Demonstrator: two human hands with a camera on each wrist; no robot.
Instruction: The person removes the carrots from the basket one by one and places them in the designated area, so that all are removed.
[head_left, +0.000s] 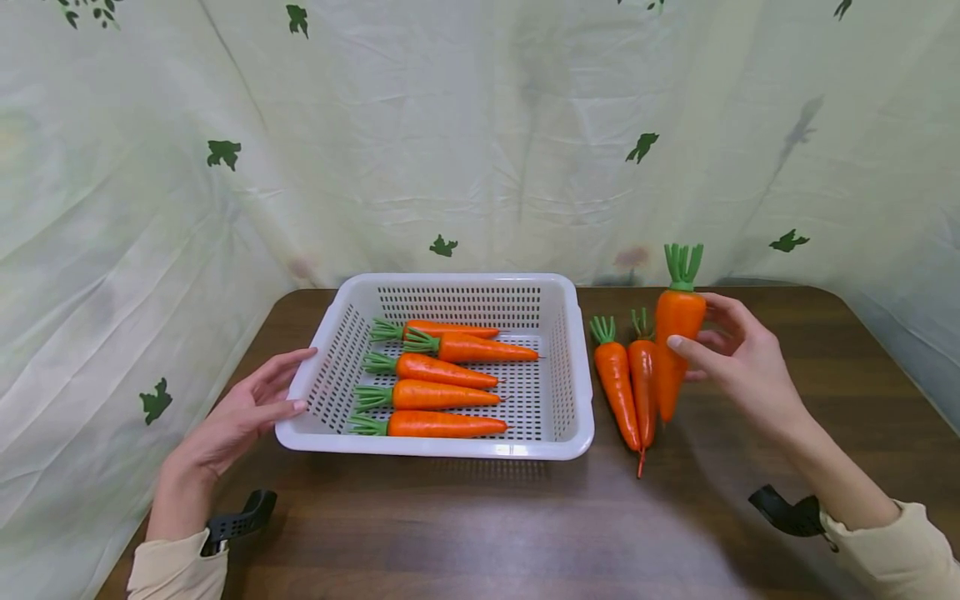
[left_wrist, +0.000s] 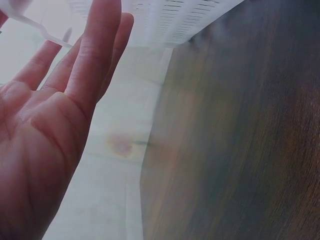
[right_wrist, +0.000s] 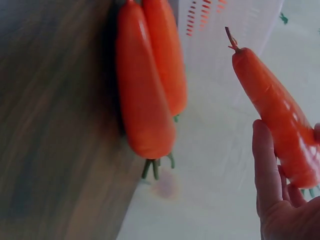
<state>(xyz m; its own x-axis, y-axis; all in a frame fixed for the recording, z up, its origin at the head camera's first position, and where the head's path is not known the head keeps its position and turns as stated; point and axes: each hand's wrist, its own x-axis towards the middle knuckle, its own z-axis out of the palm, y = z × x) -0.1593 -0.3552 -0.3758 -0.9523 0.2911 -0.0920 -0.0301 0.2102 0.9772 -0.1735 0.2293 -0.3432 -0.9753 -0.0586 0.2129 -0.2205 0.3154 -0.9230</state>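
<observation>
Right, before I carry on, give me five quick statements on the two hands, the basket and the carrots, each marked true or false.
1. The right hand holds a carrot with its green top upward. True.
2. The left hand is at the left end of the white basket. True.
3. The basket holds six carrots. False: it holds five carrots.
4. Nothing lies on the table to the right of the basket. False: two carrots lie there, side by side.
5. In the head view, the green tops in the basket all point right. False: they point left.
</observation>
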